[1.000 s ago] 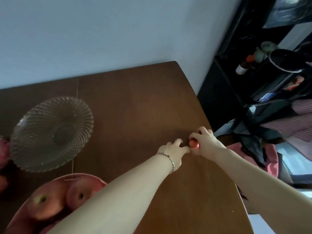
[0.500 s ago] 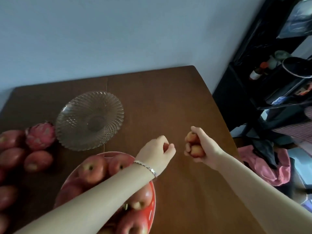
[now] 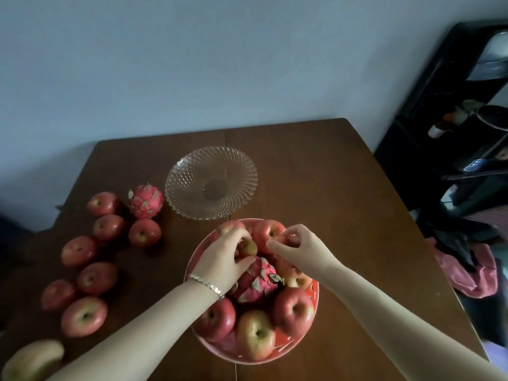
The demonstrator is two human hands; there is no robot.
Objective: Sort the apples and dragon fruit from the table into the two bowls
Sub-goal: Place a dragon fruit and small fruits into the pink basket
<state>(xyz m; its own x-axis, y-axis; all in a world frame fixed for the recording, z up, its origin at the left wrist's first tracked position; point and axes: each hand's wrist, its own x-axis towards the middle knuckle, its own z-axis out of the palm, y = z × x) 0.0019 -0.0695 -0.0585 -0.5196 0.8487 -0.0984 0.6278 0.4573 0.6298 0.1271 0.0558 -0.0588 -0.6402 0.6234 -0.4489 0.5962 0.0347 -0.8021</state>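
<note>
A red bowl (image 3: 315,294) in front of me holds several red apples (image 3: 293,310) and a pink dragon fruit (image 3: 257,283). Both my hands are over its far side. My left hand (image 3: 222,257) grips a small greenish-red apple (image 3: 247,247) just above the dragon fruit. My right hand (image 3: 302,250) has its fingers curled around a small red fruit (image 3: 292,239). Behind the red bowl stands a glass bowl (image 3: 211,182) with nothing in it. A second dragon fruit (image 3: 145,200) and several loose apples (image 3: 83,316) lie on the table at the left.
The brown wooden table (image 3: 343,202) meets a pale wall at the back. A yellowish fruit (image 3: 33,358) lies at the bottom left corner. To the right, past the table edge, are a dark shelf unit (image 3: 453,119) and pink cloth (image 3: 472,273).
My hands picked small fruits up from the table's right edge and carried them left and back over the red bowl. The view swung left, showing the loose apples.
</note>
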